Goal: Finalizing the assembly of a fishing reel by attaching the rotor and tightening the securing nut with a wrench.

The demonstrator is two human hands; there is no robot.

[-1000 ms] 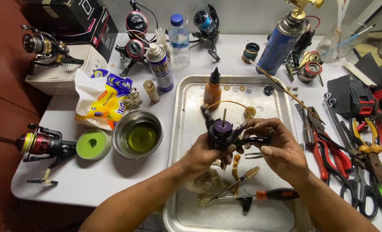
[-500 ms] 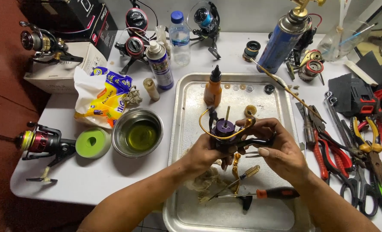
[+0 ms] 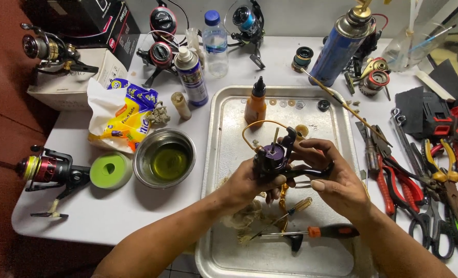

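Over a metal tray [image 3: 229, 154] on a crowded white workbench [image 3: 110, 216], a person holds a stripped-down spinning reel body [image 3: 272, 159], purple rotor uppermost, its gold bail wire [image 3: 257, 126] arching up to the left. The left hand [image 3: 247, 185] is wrapped closed around the reel's lower body from the near left. The right hand [image 3: 332, 180] pinches the dark arm on the reel's right side between thumb and curled fingers, mostly closed, with no tool in it.

The work looks best done low over the tray, so loose parts drop inside its rim, with the left hand steadying while the right works gently.

An orange oil bottle [image 3: 255, 103] stands farther back in the tray; an orange-handled screwdriver [image 3: 311, 232] lies nearer. A steel bowl of yellowish liquid [image 3: 164, 158] sits to the left, pliers [image 3: 393, 170] to the right.
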